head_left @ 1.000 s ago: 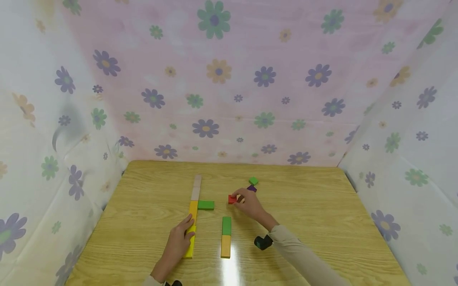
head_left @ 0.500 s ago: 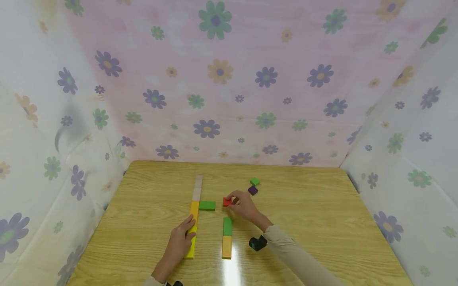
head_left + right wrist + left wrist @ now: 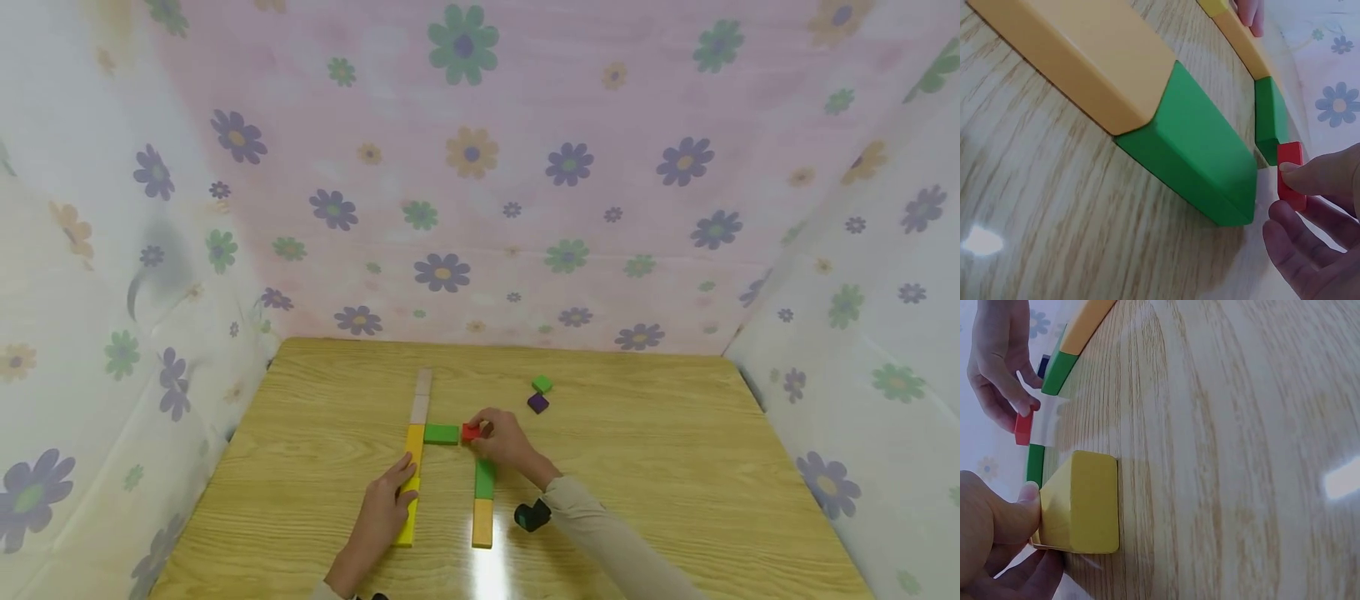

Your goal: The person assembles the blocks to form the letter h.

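Observation:
My right hand (image 3: 506,439) pinches a small red block (image 3: 1291,176) between thumb and fingers. The red block stands close to the end of a green block (image 3: 441,434) that juts from a long row on the left. My left hand (image 3: 381,504) holds the yellow block (image 3: 1094,503) at the near end of that row, thumb on one side and fingers on the other. Beyond it in the row come an orange block (image 3: 415,440) and two pale wooden blocks (image 3: 420,408). Below the right hand lie a second green block (image 3: 1207,147) and a light orange block (image 3: 482,523), end to end.
A small light green block (image 3: 542,383) and a purple block (image 3: 537,402) lie farther back on the wooden table (image 3: 660,450). A black wrist camera (image 3: 532,515) hangs by the right sleeve. Flowered cloth (image 3: 517,208) encloses the back and sides.
My right hand has carried the red block left and a little nearer, up to the end of the jutting green block. My left hand has stayed on the yellow block.

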Available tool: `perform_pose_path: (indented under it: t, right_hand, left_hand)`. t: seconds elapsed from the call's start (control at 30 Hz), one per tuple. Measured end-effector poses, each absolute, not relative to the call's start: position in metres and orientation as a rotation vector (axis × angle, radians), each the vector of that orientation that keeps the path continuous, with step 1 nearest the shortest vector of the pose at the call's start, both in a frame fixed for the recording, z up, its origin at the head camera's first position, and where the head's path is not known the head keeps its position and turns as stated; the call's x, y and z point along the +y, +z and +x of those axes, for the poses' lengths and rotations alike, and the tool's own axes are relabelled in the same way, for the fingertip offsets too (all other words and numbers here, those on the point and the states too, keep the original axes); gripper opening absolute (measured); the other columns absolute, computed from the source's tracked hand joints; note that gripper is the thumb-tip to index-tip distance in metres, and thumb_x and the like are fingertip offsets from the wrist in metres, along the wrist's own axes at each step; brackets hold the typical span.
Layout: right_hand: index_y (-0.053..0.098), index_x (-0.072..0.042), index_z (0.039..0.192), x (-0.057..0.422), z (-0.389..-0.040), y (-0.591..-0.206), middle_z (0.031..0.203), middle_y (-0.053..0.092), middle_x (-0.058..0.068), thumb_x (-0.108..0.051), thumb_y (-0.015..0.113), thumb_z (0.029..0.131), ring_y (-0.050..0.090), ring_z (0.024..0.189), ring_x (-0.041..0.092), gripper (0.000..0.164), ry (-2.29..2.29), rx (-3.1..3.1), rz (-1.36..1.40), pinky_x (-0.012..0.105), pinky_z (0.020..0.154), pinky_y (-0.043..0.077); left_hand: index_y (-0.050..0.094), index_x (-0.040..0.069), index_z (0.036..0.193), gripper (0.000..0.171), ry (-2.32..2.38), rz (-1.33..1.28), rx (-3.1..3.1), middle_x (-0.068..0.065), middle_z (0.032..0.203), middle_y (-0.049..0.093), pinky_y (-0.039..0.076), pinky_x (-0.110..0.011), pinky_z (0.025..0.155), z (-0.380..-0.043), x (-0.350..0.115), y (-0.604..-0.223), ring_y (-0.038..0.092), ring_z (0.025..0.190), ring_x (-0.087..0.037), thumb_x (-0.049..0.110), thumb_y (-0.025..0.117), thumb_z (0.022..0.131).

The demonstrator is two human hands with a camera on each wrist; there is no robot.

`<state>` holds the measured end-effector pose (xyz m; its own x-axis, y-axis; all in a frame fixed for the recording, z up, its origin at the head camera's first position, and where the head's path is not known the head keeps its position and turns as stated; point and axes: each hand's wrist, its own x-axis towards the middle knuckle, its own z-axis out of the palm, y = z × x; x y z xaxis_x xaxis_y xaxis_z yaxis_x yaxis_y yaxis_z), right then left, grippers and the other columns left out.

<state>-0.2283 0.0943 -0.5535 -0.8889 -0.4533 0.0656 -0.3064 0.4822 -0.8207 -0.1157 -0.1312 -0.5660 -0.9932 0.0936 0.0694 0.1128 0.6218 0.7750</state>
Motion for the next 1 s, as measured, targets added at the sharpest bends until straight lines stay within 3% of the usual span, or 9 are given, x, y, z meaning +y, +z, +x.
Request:
perform_pose_path:
  t: [0.33, 0.73, 1.0]
  right_hand:
    - [0.067, 0.001, 0.096, 0.093, -0.227, -0.565, 0.098, 0.066, 0.013, 0.006, 0.071, 0.078, 0.063, 0.079, 0.018, 0.02, -1.342, 2.599, -0.681, 0.027, 0.066, 0.054]
    - [0.066, 0.0, 0.101, 0.09, -0.227, -0.563, 0.088, 0.059, 0.01, 0.004, 0.07, 0.078, 0.047, 0.069, 0.016, 0.024, -1.316, 2.617, -0.761, 0.025, 0.057, 0.042]
    - [0.065, 0.002, 0.103, 0.092, -0.228, -0.553, 0.093, 0.058, 0.014, 0.004, 0.068, 0.08, 0.05, 0.067, 0.013, 0.024, -1.303, 2.63, -0.74, 0.023, 0.052, 0.044]
  left_hand:
    - [0.056, -0.012, 0.123, 0.043, -1.346, -0.214, -2.8, -0.02, 0.139, 0.046, 0.046, -0.04, 0.093, -0.116, -0.125, -0.569, 0.045, 0.125, -0.036, -0.005, 0.067, 0.083]
    - [0.056, -0.011, 0.124, 0.044, -1.292, -0.215, -2.79, -0.019, 0.138, 0.047, 0.047, -0.041, 0.093, -0.116, -0.129, -0.574, 0.047, 0.124, -0.036, -0.004, 0.068, 0.082]
    - [0.056, -0.011, 0.124, 0.044, -1.298, -0.22, -2.789, -0.019, 0.139, 0.047, 0.047, -0.04, 0.093, -0.116, -0.132, -0.572, 0.046, 0.124, -0.037, -0.005, 0.068, 0.082]
